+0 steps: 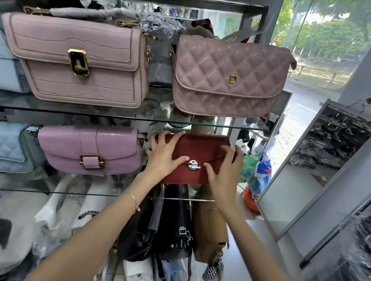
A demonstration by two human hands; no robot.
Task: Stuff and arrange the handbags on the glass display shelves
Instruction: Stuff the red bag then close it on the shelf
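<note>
A: Where's the red handbag [197, 156]?

B: On the lower glass shelf [66, 192], right-hand slot, just beside the lilac bag [89, 150]. It's upright with the flap facing out and the silver clasp [194, 165] at centre front. Its base is level with the lilac bag's. Can't tell whether it is fully resting on the glass, since the wrists cover the bottom edge.

A: Hands?

B: Both are on it. The left hand [165, 155] has its fingers spread wide across the left half of the flap, tips at the top edge, thumb pointing at the clasp. It presses rather than wraps. There's a thin bracelet [134, 200] on that wrist. The right hand [224, 168] grips the right end, fingers curled round the side, thumb on the front by the clasp.

A: Neighbours?

B: On the upper glass shelf [116, 116] are a pink textured bag [76, 60] with a gold lock and a pink quilted bag [228, 77], apart from each other. A pale blue quilted bag [2, 147] is at far left on the lower shelf. Below the shelf hang a black bag [173, 238] and a tan bag [211, 230], side by side. A mirror [309, 171] leans at right.
</note>
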